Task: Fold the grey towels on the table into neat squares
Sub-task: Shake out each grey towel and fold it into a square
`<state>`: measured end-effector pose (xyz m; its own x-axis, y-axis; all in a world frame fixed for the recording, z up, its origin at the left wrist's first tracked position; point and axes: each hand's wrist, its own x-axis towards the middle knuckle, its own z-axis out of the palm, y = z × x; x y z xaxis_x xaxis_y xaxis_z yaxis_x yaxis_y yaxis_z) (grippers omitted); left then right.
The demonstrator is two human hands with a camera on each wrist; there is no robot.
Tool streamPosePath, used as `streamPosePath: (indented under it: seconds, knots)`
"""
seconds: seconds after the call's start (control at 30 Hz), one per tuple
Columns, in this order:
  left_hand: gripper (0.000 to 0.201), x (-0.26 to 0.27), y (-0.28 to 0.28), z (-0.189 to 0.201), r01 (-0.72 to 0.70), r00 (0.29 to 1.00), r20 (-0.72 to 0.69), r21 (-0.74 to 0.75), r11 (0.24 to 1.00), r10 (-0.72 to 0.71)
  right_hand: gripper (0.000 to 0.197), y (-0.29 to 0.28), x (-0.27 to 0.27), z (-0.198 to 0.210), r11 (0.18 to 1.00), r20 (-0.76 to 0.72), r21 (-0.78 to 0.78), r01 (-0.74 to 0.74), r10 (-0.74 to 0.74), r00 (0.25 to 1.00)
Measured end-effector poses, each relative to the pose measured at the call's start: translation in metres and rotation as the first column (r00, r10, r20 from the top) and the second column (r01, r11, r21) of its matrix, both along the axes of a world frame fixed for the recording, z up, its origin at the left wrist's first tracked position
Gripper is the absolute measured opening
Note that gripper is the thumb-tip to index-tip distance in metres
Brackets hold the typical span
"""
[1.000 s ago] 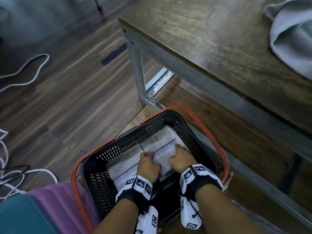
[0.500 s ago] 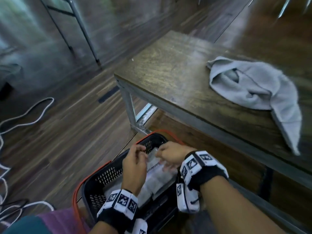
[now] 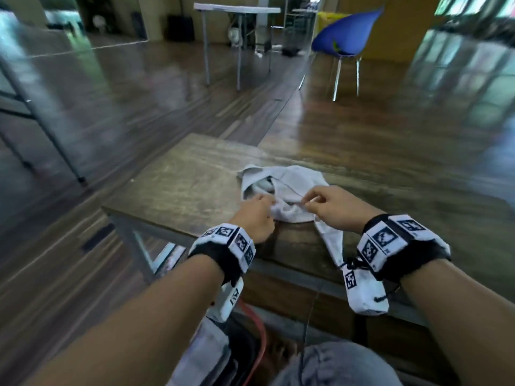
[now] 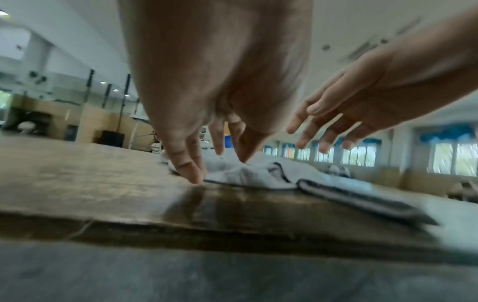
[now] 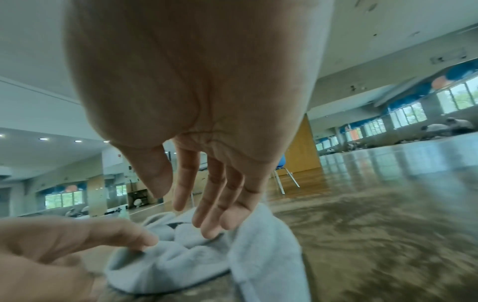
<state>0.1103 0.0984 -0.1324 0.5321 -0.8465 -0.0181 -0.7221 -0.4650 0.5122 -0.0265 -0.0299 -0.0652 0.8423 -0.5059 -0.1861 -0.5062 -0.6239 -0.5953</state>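
A crumpled grey towel (image 3: 295, 179) lies on the low wooden table (image 3: 181, 188); one end (image 3: 328, 240) trails toward the near edge. My left hand (image 3: 264, 207) reaches its left side with fingers pointing down; in the left wrist view the left hand (image 4: 220, 167) has fingertips (image 4: 194, 175) touching the tabletop at the towel (image 4: 258, 175) edge. My right hand (image 3: 309, 203) hovers over the near fold. The right wrist view shows the right hand (image 5: 186, 212) with straight fingers, their tips brushing the towel (image 5: 181, 263). Neither hand grips cloth.
Below the table's near edge stands a black basket with a red handle (image 3: 259, 355), holding a folded towel (image 3: 200, 352). My knee (image 3: 334, 366) is beside it. Across the wooden floor stand a blue chair (image 3: 345, 32), a white table (image 3: 237, 9) and a metal frame (image 3: 41, 115).
Both hands left the folded towel in the basket on the floor and rose to the table. They now reach the crumpled towel, and the head view has lifted.
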Motion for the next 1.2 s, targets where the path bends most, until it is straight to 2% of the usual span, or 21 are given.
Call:
streamPosePath:
  seconds: [0.07, 0.1, 0.17, 0.23, 0.3, 0.4, 0.47, 0.53, 0.63, 0.7, 0.73, 0.83, 0.87, 0.9, 0.93, 0.97, 1.0, 1.07, 1.13, 1.17, 1.2]
  knots:
    - [0.049, 0.004, -0.013, -0.008, 0.038, 0.996, 0.077, 0.191, 0.981, -0.053, 0.016, -0.015, -0.012, -0.012, 1.0, -0.033, -0.005, 0.02, -0.02, 0.999]
    - [0.046, 0.005, -0.018, -0.011, 0.016, 0.989, 0.137, 0.231, 0.973, -0.049, 0.017, -0.02, -0.018, -0.018, 1.0, -0.047, -0.016, 0.021, -0.022, 0.999]
    - [0.026, 0.003, -0.027, -0.01, -0.041, 0.953, 0.301, 0.199, 0.979, -0.021, 0.019, -0.028, -0.028, -0.03, 0.999, -0.051, -0.024, 0.031, -0.032, 0.998]
    - [0.01, -0.002, -0.039, -0.001, -0.008, 0.912, 0.407, 0.161, 0.987, -0.059, 0.023, -0.035, -0.038, -0.039, 0.998, -0.008, -0.011, 0.062, -0.062, 0.998]
    - [0.011, -0.01, -0.052, 0.016, 0.098, 0.931, 0.343, 0.094, 0.991, -0.125, 0.034, -0.041, -0.049, -0.045, 0.995, 0.075, -0.017, 0.103, -0.101, 0.992]
    - [0.007, -0.03, -0.082, 0.051, 0.235, 0.969, 0.1, -0.109, 0.966, -0.225, 0.056, -0.045, -0.065, -0.041, 0.994, 0.234, -0.003, 0.113, -0.109, 0.966]
    - [0.004, -0.049, -0.103, 0.077, 0.301, 0.953, 0.017, -0.163, 0.94, -0.302, 0.055, -0.048, -0.074, -0.033, 0.992, 0.348, 0.055, 0.116, -0.128, 0.929]
    - [0.009, -0.068, -0.122, 0.103, 0.363, 0.931, 0.025, -0.201, 0.91, -0.365, 0.036, -0.055, -0.083, -0.024, 0.975, 0.444, 0.063, 0.211, -0.217, 0.869]
    - [0.027, -0.089, -0.143, 0.139, 0.46, 0.887, 0.012, -0.133, 0.878, -0.462, 0.004, -0.071, -0.108, -0.014, 0.922, 0.533, -0.022, 0.388, -0.317, 0.784]
    - [0.023, -0.099, -0.151, 0.157, 0.53, 0.847, -0.011, -0.072, 0.845, -0.532, 0.006, -0.082, -0.127, -0.013, 0.894, 0.563, 0.003, 0.448, -0.371, 0.738]
    - [0.018, -0.104, -0.155, 0.164, 0.545, 0.836, -0.015, -0.088, 0.834, -0.548, 0.012, -0.087, -0.136, -0.014, 0.891, 0.578, 0.052, 0.451, -0.396, 0.714]
    - [0.007, -0.126, -0.165, 0.176, 0.574, 0.796, -0.089, -0.202, 0.793, -0.599, 0.056, -0.089, -0.152, -0.013, 0.903, 0.621, 0.309, 0.299, -0.43, 0.655]
    - [0.012, -0.133, -0.166, 0.179, 0.596, 0.773, -0.118, -0.202, 0.777, -0.624, 0.061, -0.088, -0.155, -0.012, 0.902, 0.63, 0.329, 0.279, -0.43, 0.646]
    - [0.016, -0.139, -0.167, 0.181, 0.62, 0.754, -0.137, -0.178, 0.765, -0.643, 0.054, -0.089, -0.158, -0.012, 0.904, 0.636, 0.315, 0.287, -0.426, 0.643]
    - [0.019, -0.143, -0.168, 0.182, 0.635, 0.746, -0.137, -0.147, 0.758, -0.652, 0.038, -0.09, -0.161, -0.011, 0.901, 0.635, 0.282, 0.329, -0.432, 0.64]
    - [0.02, -0.146, -0.168, 0.183, 0.637, 0.751, -0.115, -0.13, 0.76, -0.65, 0.019, -0.091, -0.165, -0.01, 0.891, 0.621, 0.24, 0.386, -0.447, 0.644]
    - [0.02, -0.147, -0.169, 0.181, 0.623, 0.77, -0.076, -0.13, 0.772, -0.634, 0.01, -0.092, -0.171, -0.009, 0.878, 0.608, 0.195, 0.437, -0.458, 0.649]
    - [0.016, -0.143, -0.172, 0.175, 0.534, 0.84, 0.022, -0.2, 0.821, -0.542, 0.017, -0.095, -0.18, -0.012, 0.851, 0.616, 0.117, 0.513, -0.467, 0.634]
    - [0.009, -0.14, -0.171, 0.166, 0.405, 0.91, 0.048, -0.316, 0.858, -0.412, 0.015, -0.097, -0.187, -0.014, 0.821, 0.643, 0.075, 0.566, -0.474, 0.602]
    - [0.008, -0.139, -0.171, 0.162, 0.352, 0.929, 0.03, -0.37, 0.86, -0.368, 0.019, -0.097, -0.19, -0.016, 0.811, 0.602, 0.031, 0.584, -0.482, 0.637]
    - [0.008, -0.139, -0.17, 0.16, 0.315, 0.942, 0.021, -0.405, 0.858, -0.336, 0.027, -0.099, -0.194, -0.02, 0.813, 0.505, -0.037, 0.581, -0.486, 0.713]
